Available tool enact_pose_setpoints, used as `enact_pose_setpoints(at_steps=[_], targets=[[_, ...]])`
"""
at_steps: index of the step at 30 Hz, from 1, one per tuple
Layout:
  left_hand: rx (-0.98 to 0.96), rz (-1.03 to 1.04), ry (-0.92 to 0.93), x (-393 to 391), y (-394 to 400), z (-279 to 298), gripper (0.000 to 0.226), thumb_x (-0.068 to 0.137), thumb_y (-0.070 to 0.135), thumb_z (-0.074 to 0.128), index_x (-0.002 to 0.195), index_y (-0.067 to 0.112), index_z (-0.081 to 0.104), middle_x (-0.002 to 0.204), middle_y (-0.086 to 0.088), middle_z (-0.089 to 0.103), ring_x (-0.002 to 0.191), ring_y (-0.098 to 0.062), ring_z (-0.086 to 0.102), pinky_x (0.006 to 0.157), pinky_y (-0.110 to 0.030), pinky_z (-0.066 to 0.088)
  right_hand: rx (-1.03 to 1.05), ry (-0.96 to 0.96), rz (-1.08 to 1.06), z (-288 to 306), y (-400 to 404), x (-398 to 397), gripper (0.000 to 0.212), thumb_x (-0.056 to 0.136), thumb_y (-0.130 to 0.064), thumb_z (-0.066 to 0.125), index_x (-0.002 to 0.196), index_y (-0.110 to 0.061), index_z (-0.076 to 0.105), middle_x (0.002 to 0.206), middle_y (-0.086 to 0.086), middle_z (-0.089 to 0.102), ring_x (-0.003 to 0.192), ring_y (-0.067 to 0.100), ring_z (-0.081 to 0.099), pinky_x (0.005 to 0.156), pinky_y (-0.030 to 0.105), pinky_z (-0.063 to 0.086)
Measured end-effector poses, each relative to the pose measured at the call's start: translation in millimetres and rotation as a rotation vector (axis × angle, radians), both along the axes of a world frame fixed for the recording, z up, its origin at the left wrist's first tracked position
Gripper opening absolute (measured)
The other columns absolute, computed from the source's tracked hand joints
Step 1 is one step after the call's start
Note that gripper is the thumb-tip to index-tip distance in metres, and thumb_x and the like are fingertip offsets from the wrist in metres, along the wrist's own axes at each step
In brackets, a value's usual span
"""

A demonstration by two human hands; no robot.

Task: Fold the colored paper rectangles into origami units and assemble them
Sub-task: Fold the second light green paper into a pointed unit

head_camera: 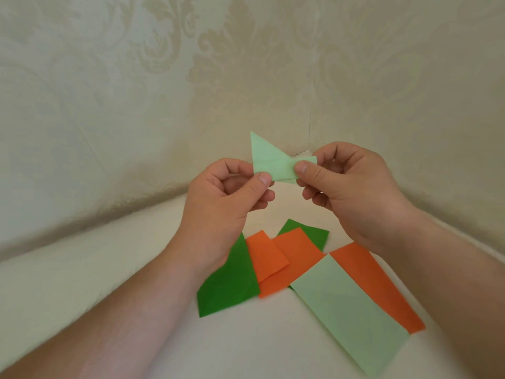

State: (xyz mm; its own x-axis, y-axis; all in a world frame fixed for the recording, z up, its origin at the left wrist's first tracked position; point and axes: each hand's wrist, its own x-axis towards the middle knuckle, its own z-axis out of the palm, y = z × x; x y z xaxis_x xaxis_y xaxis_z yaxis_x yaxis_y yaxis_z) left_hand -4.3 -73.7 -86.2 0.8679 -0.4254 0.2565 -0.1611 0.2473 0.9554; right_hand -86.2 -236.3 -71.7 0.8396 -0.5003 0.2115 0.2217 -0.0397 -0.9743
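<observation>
Head view — both hands, left hand [226, 198] and right hand [352, 192], pinch the folded pale-green unit [276, 164] (held aloft).

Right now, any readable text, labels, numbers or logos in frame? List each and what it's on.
None readable.
Folded light green paper, held by left hand and right hand: blank.
Flat light green sheet, orange sheets and dark green sheets on the white surface: no print.
Wallpaper: floral pattern only, no lettering.
</observation>
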Motion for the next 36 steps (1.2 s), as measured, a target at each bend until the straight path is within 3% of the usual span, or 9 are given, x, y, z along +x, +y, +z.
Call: enact_pose_setpoints(at_steps=[4,7,11,13,17,20,23,27,36], targets=[[0.033,0.001,-0.062,-1.0,2.2,1.8,0.028,0.095,0.001,0.068,0.107,0.023,0.057,0.079,-0.017,0.075,0.069,-0.018,0.071,0.073,-0.032,0.059,-0.018,-0.010,-0.004,-1.6,-1.8,-0.6,0.020,0.090,-0.007,0.076,0.091,-0.020,0.061,0.063,0.001,0.067,0.063,0.022,0.062,0.069,0.040,0.049],[0.077,0.003,-0.144,-1.0,3.7,3.2,0.028,0.098,-0.001,0.062,0.104,0.026,0.061,0.081,-0.022,0.073,0.069,-0.017,0.070,0.075,-0.032,0.059,-0.045,-0.031,0.041,-1.3,-1.6,-1.0,0.023,0.092,-0.003,0.073,0.087,-0.025,0.068,0.057,-0.005,0.059,0.070,0.026,0.059,0.072,0.043,0.046],[0.091,0.016,-0.185,4.3,7.9,5.2,0.028,0.095,-0.005,0.062,0.093,0.019,0.077,0.080,-0.003,0.076,0.075,-0.018,0.073,0.079,-0.033,0.059,-0.041,-0.033,0.142,4.8,-5.5,-4.3,0.005,0.077,-0.022,0.081,0.079,-0.026,0.079,0.070,0.002,0.067,0.066,0.018,0.061,0.073,0.039,0.048],[0.118,0.016,-0.224,6.9,9.7,6.4,0.031,0.089,-0.009,0.068,0.093,0.020,0.078,0.080,0.002,0.076,0.078,-0.014,0.073,0.079,-0.028,0.059,-0.068,-0.012,0.174,6.0,-9.6,-7.0,0.021,0.064,-0.027,0.083,0.085,-0.022,0.080,0.078,0.008,0.068,0.067,0.015,0.062,0.072,0.032,0.050],[0.202,0.082,-0.389,12.2,13.6,4.4,0.019,0.085,0.013,0.083,0.087,0.032,0.079,0.075,0.008,0.065,0.068,-0.008,0.057,0.065,-0.020,0.047,-0.199,-0.032,0.098,4.4,-9.9,-7.5,0.018,0.073,-0.012,0.085,0.088,-0.020,0.078,0.082,0.012,0.073,0.069,0.015,0.065,0.068,0.022,0.053],[0.253,0.126,-0.493,15.6,15.5,3.6,0.016,0.086,0.024,0.083,0.087,0.039,0.078,0.089,0.008,0.070,0.081,-0.011,0.064,0.075,-0.026,0.052,-0.218,-0.014,0.032,1.4,-10.8,-5.3,0.007,0.082,-0.018,0.082,0.081,-0.024,0.080,0.077,0.007,0.064,0.070,0.018,0.054,0.065,0.030,0.048],[0.205,0.059,-0.385,12.4,13.5,4.5,0.018,0.088,0.018,0.081,0.087,0.036,0.077,0.083,0.009,0.075,0.075,-0.007,0.066,0.070,-0.023,0.052,-0.199,0.020,0.016,1.9,-10.6,-4.1,0.005,0.084,-0.024,0.082,0.080,-0.027,0.080,0.082,0.010,0.065,0.074,0.020,0.055,0.072,0.039,0.049],[0.180,0.001,-0.314,8.6,9.8,2.4,0.020,0.090,0.010,0.077,0.095,0.029,0.079,0.079,-0.003,0.074,0.074,-0.017,0.069,0.073,-0.034,0.058,-0.121,0.039,0.035,1.7,-10.0,-3.0,0.010,0.091,-0.015,0.075,0.084,-0.020,0.079,0.073,-0.002,0.071,0.069,0.011,0.063,0.073,0.031,0.055],[0.240,0.045,-0.225,10.3,9.2,2.3,0.011,0.091,0.011,0.076,0.094,0.022,0.080,0.088,0.000,0.080,0.083,-0.020,0.077,0.081,-0.033,0.062,-0.114,0.121,0.030,-0.7,-12.1,-1.2,0.014,0.095,-0.014,0.070,0.084,-0.015,0.077,0.074,-0.002,0.073,0.068,0.010,0.064,0.072,0.030,0.056]])
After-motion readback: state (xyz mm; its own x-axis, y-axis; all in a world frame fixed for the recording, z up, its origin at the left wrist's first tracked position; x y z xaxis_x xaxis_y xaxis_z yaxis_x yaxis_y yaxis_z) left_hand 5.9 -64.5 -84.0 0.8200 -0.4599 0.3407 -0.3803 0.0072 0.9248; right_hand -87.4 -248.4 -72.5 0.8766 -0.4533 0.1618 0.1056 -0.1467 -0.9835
